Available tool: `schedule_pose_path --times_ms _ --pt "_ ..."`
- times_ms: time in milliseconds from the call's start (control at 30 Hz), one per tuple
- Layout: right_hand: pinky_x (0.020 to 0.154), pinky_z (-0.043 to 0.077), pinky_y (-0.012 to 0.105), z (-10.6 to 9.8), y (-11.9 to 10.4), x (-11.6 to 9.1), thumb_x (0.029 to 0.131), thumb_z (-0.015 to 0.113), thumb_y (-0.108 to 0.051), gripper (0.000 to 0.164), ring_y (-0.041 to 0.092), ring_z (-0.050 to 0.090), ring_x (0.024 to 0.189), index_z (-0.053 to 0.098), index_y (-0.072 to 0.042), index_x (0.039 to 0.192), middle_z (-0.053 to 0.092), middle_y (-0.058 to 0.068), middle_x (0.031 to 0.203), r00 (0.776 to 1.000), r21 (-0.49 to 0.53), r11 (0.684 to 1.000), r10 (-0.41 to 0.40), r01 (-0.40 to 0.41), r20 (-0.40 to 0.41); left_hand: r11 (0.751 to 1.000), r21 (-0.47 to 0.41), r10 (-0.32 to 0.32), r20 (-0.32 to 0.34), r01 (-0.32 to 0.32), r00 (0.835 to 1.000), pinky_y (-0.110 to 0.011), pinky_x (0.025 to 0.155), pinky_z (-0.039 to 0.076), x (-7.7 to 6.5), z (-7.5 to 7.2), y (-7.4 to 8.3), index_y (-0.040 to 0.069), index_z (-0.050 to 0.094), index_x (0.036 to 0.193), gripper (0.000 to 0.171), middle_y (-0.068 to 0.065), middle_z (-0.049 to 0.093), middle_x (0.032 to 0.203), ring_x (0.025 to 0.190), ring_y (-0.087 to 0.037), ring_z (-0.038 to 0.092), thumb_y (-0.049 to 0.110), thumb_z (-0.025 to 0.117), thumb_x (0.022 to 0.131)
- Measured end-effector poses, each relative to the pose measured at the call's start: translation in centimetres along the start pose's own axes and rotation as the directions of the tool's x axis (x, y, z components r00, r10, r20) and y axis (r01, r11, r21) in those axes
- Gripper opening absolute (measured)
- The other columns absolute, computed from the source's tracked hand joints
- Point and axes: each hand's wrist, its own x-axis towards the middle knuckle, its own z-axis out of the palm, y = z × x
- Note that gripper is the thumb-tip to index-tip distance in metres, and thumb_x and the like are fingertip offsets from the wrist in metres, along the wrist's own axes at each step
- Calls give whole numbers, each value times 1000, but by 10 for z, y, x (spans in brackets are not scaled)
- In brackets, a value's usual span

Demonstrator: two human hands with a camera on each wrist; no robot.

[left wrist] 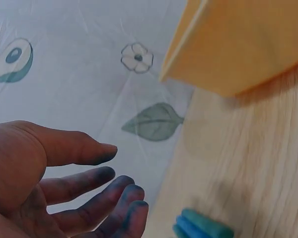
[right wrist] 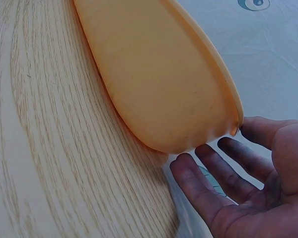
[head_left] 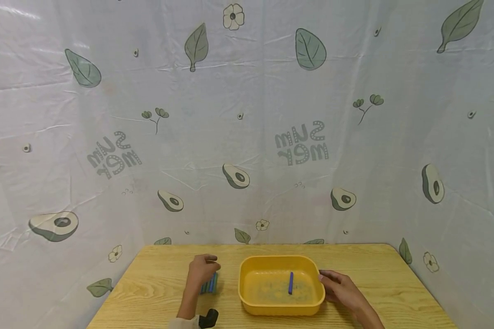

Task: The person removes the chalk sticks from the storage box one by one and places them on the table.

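Note:
My left hand (head_left: 203,268) hovers with loosely bent fingers above a row of blue and green chalk sticks (head_left: 211,284) on the table. In the left wrist view its fingertips (left wrist: 134,208) are smudged dark blue, nothing is between them, and the chalk (left wrist: 201,225) lies below right. A yellow plastic basin (head_left: 280,310) stands right of the row. One blue-violet chalk stick (head_left: 290,283) lies inside, over a floor marked with bluish smears. At the basin's right end my right hand (head_left: 343,290) holds it, thumb at the rim and fingers (right wrist: 188,173) along the outer wall.
The wood-grain table (head_left: 164,260) runs back to a pale printed plastic curtain (head_left: 206,137), which hangs behind it and along both sides. A black strap (head_left: 208,318) is on the left wrist by the sleeve (head_left: 184,323).

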Motion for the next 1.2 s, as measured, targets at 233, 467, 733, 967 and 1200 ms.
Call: schedule_pose_path --times_ms 233,467,733,967,1200 --pt "94 65 45 -1 0 0 112 59 -36 72 36 75 120 39 16 157 57 36 150 1000 10 1000 -9 9 12 995 -100 19 41 -14 999 -39 70 66 0 16 21 -9 74 124 38 -21 80 102 83 -24 75 10 76 90" --pt "94 65 45 -2 0 -1 112 58 -35 71 36 74 121 38 16 157 56 36 151 1000 19 1000 -16 16 26 989 -134 72 76 -61 995 -39 69 67 -2 32 50 -9 74 122 34 -20 79 101 82 -22 74 8 77 92" --pt "94 65 45 0 -3 -3 111 60 -35 72 37 74 122 39 16 157 58 35 150 1000 20 1000 0 0 9 981 -189 73 115 -50 991 -38 69 67 -6 55 76 -6 76 121 32 -17 79 100 86 -31 76 6 78 92" --pt "93 65 45 1 -3 -4 111 60 -36 71 38 74 121 40 14 157 57 35 151 1000 10 1000 3 -3 -1 973 -219 99 144 -66 985 -39 66 66 -7 77 85 -4 77 118 29 -15 79 98 77 -22 73 6 79 91" --pt "94 65 46 1 -2 -4 112 59 -36 70 39 74 121 41 15 157 55 36 152 1000 5 1000 -10 10 1 965 -260 80 176 -32 981 -40 66 66 -7 95 92 -5 77 119 30 -14 78 95 74 -20 72 4 80 91"
